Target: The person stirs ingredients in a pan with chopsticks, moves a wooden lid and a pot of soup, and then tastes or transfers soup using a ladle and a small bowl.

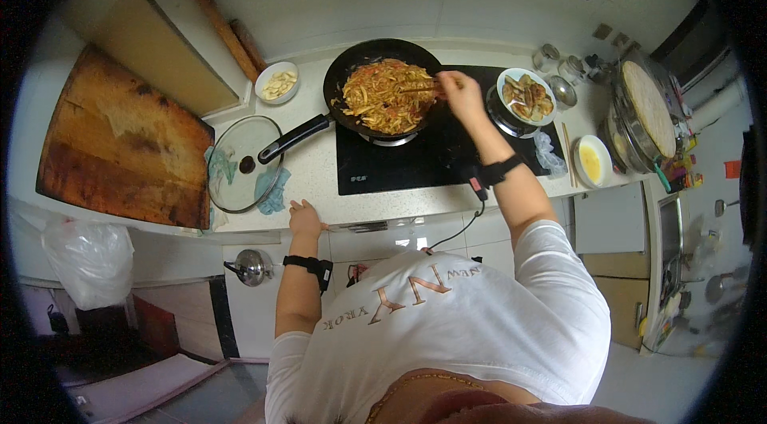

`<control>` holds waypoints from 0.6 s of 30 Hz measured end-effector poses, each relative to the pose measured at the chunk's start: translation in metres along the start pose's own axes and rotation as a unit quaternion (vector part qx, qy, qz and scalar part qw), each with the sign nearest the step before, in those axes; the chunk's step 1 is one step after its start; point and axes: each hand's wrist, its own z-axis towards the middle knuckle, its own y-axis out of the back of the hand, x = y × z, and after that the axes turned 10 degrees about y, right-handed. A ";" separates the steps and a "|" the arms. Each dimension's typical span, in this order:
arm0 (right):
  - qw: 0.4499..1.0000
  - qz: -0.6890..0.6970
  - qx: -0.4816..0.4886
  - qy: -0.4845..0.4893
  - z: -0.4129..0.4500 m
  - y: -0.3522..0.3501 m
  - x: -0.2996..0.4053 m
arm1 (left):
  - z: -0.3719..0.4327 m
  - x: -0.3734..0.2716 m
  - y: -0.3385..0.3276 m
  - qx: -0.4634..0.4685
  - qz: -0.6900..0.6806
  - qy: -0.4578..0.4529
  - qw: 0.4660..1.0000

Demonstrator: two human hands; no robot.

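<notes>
My right hand [461, 91] holds wooden chopsticks [418, 88], their tips in a mix of shredded food [383, 100]. The yellow-brown shreds, with reddish bits among them, fill much of a black frying pan [335, 70]. That pan sits on the left burner of a black glass cooktop [383, 172], its black handle [293, 137] pointing left toward me. My left hand [305, 219] rests at the counter's front edge, fingers a little apart and holding nothing. Close by it lies a glass lid [239, 136] with a dark knob, over blue-green cloths [272, 191].
A bowl of pale slices [279, 87] stands left of the pan. A plate of browned slices [527, 97] sits over the right burner. Farther right are another pair of chopsticks [569, 154], a bowl with yellow liquid [593, 161] and several jars. A wooden board [126, 142] leans at left.
</notes>
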 end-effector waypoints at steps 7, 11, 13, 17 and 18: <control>0.998 -0.004 -0.048 -0.036 0.009 0.005 -0.083 | 0.001 -0.005 -0.002 -0.021 -0.013 -0.019 1.000; 0.992 0.082 -0.091 -0.015 -0.006 -0.059 -0.055 | 0.006 0.003 -0.010 -0.015 -0.022 -0.011 1.000; 0.998 0.015 -0.018 -0.056 -0.022 -0.068 0.042 | 0.003 0.011 -0.017 -0.013 -0.027 0.001 1.000; 0.997 0.030 0.017 0.066 -0.041 -0.090 0.050 | -0.003 0.006 -0.003 -0.025 0.000 -0.031 0.999; 0.996 0.033 0.031 0.074 -0.044 -0.092 0.060 | -0.003 0.005 -0.002 -0.024 0.003 -0.033 0.999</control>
